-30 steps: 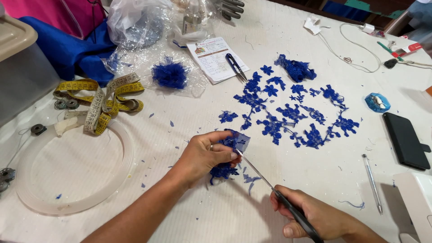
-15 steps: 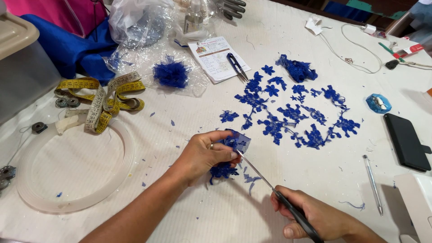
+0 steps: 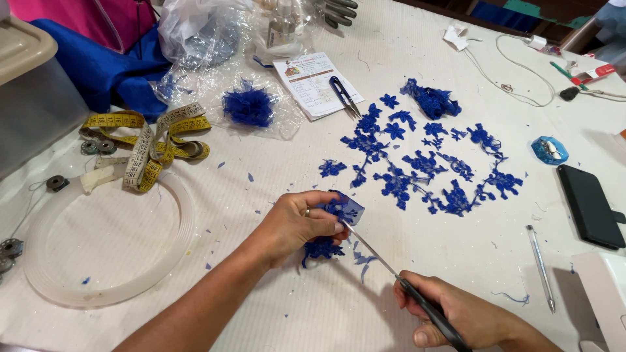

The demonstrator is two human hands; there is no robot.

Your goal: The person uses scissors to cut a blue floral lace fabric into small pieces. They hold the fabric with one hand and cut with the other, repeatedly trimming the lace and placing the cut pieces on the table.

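Two hands work at lower centre: the left hand (image 3: pixel 297 225) pinches flimsy, light blue lace (image 3: pixel 339 215) near its edge, while the right hand (image 3: pixel 456 316) grips slim scissors (image 3: pixel 391 270).

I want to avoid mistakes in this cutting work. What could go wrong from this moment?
1. The scissors tip sits right against the left hand's fingertips, so a slip might nick them.
2. The blades meet the blue lace piece near its motif; a cut too deep could spoil it.
3. Loose blue scraps lie close to the laid-out lace motifs and could mix with them.
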